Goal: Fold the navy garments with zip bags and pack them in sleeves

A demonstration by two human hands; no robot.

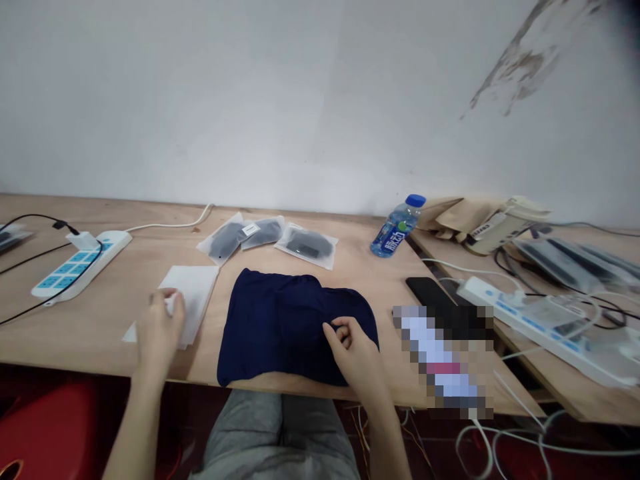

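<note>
Navy cloth garment lies flat at lower centre of the plywood table. Right hand pinches the cloth near its right edge; left hand, well apart, grips the near edge of a white flat packet. Three clear bags of dark items lie upper centre.

Clear plastic water bottle with blue label: white Chinese characters, apparently 脉动. White sticker on clear plastic bag and pale label on beige device: too small to read.
</note>
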